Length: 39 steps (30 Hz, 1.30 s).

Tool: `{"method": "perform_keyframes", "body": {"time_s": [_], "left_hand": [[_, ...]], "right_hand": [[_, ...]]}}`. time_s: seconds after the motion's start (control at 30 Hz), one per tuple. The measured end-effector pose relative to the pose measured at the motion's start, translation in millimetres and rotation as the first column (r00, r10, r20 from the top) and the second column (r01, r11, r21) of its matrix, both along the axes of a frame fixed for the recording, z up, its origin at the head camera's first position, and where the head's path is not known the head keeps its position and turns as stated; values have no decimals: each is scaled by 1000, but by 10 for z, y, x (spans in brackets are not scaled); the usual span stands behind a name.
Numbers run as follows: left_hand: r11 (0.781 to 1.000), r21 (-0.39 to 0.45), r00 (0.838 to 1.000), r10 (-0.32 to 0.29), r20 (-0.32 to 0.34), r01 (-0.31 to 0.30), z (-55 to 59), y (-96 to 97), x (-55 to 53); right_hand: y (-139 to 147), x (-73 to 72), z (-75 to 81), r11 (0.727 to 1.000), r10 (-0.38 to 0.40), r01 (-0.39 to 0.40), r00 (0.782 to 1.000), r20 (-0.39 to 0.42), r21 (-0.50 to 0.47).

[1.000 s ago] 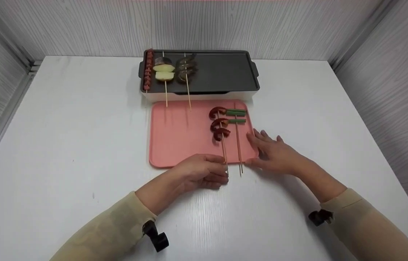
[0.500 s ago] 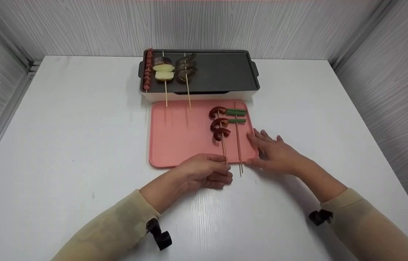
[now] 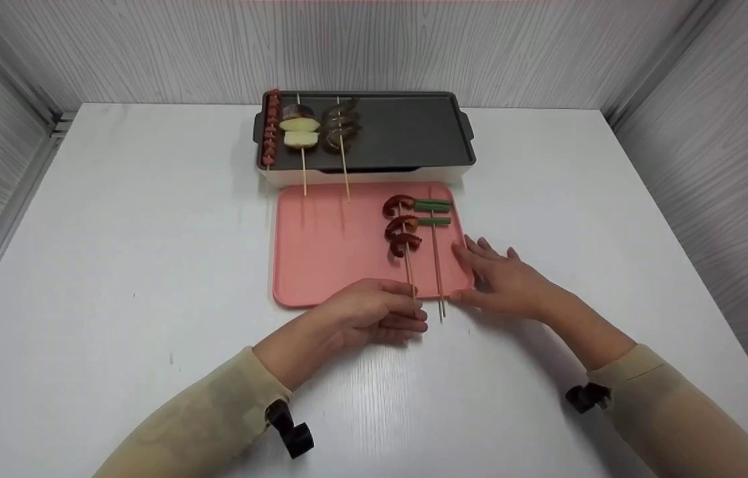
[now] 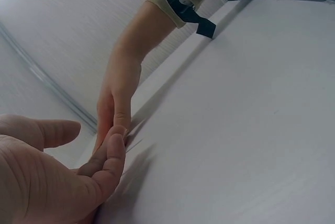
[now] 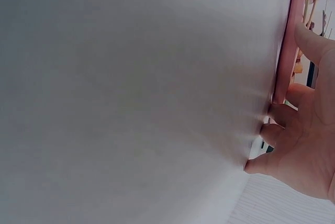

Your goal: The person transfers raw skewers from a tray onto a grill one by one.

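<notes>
A skewer of red curled pieces (image 3: 402, 227) lies on the right part of a pink tray (image 3: 327, 259), its stick passing over the front rim. My left hand (image 3: 367, 312) is at the stick's lower end, which crosses its fingers. In the left wrist view, thumb (image 4: 60, 132) and fingers (image 4: 112, 164) stand apart; no stick is visible there. Beside it lies a skewer of green stalks (image 3: 434, 207) on two thin sticks. My right hand (image 3: 507, 282) rests at the tray's front right corner, fingers spread along the side and thumb at the front rim.
Behind the tray stands a black griddle pan (image 3: 414, 133) on a white base. Its left part bears a red-beaded skewer (image 3: 271, 126), a skewer of pale and dark slices (image 3: 301, 129) and a brown skewer (image 3: 339, 126). Two sticks overhang the tray. Walls (image 3: 361, 53) enclose the white table (image 3: 148, 232).
My left hand has shifted slightly to the right along the front rim, its fingers reaching further past the red skewer's stick. My right hand, the tray and the other skewers look unmoved.
</notes>
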<state>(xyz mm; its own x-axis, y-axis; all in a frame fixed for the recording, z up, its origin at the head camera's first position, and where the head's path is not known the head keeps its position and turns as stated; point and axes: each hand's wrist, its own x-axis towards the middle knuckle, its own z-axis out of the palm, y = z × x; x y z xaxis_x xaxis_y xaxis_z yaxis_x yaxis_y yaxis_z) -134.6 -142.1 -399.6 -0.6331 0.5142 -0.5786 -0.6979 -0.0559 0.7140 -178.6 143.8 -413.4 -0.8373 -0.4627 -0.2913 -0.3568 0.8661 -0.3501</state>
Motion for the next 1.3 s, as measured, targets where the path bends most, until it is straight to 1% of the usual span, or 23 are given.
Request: {"method": "perform_keyframes", "body": {"time_s": [0.23, 0.57, 0.8, 0.9, 1.1, 1.3], "left_hand": [[1000, 16, 1000, 2, -26, -1, -4, -18, -2], [1000, 10, 998, 12, -60, -12, -11, -30, 16], [1000, 7, 996, 8, -83, -7, -13, -45, 20], [1000, 4, 996, 18, -87, -17, -18, -49, 9], [998, 11, 996, 63, -69, -62, -24, -50, -24], [998, 10, 995, 64, -77, -63, -43, -47, -35]], "right_hand": [[17, -7, -19, 1000, 22, -23, 999, -34, -20], [29, -15, -31, 1000, 17, -18, 999, -31, -14], [16, -8, -29, 1000, 10, -10, 1000, -24, -14], [18, -9, -28, 1000, 9, -9, 1000, -27, -16], [8, -5, -30, 1000, 7, -7, 1000, -25, -16], [-7, 0, -16, 1000, 5, -5, 1000, -15, -12]]}}
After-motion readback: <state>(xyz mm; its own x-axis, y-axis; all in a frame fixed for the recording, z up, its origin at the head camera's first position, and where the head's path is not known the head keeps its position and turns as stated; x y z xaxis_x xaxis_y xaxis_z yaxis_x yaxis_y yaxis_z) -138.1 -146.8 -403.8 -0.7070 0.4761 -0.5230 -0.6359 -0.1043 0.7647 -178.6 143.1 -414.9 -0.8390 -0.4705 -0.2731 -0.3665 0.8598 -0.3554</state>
